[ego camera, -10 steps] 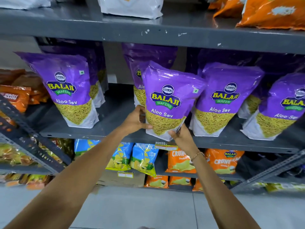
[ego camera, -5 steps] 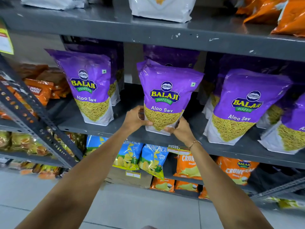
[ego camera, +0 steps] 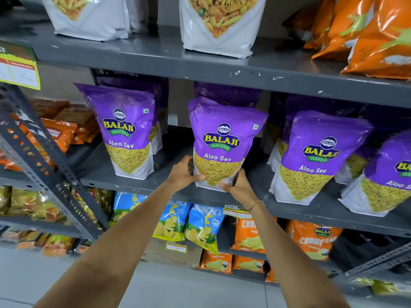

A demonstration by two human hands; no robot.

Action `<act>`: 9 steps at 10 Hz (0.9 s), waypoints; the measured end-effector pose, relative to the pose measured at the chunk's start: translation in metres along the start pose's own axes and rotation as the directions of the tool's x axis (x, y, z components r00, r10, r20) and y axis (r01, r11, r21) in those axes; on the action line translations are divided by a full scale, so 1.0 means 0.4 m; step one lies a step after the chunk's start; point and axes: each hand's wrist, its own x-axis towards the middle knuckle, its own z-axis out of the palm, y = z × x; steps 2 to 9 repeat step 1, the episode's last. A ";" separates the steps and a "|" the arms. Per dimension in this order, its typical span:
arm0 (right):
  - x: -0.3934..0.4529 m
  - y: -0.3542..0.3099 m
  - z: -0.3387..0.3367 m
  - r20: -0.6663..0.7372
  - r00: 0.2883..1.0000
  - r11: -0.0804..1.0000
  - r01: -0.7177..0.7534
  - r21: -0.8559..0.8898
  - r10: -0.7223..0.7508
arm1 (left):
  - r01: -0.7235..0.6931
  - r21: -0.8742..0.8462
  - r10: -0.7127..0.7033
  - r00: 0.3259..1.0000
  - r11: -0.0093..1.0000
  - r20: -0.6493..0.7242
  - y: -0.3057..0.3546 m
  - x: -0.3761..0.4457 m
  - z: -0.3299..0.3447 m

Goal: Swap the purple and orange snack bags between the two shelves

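A purple Aloo Sev snack bag (ego camera: pixel 224 134) stands upright on the middle grey shelf (ego camera: pixel 289 210). My left hand (ego camera: pixel 183 173) grips its lower left corner and my right hand (ego camera: pixel 239 185) grips its lower right corner. Other purple bags stand on the same shelf, one to the left (ego camera: pixel 124 130) and one to the right (ego camera: pixel 320 156), with more behind them. Orange snack bags (ego camera: pixel 367 34) lie on the upper shelf (ego camera: pixel 155 61) at the top right.
White snack bags (ego camera: pixel 218 25) stand on the upper shelf. Blue bags (ego camera: pixel 204 227) and small orange bags (ego camera: pixel 311 238) fill the lower shelf. A slanted grey perforated post (ego camera: pixel 40 165) crosses the left side, with more orange packets (ego camera: pixel 57 134) behind it. Grey floor lies below.
The held purple bag has gone from tilted to upright and now sits on the middle shelf. My view has shifted up and left, showing more of the upper shelf.
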 end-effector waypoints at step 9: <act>-0.083 -0.018 0.026 -0.214 0.976 0.999 0.037 -0.013 -0.039 | -0.004 0.025 0.006 0.998 1.000 -0.065 0.009 -0.027 0.012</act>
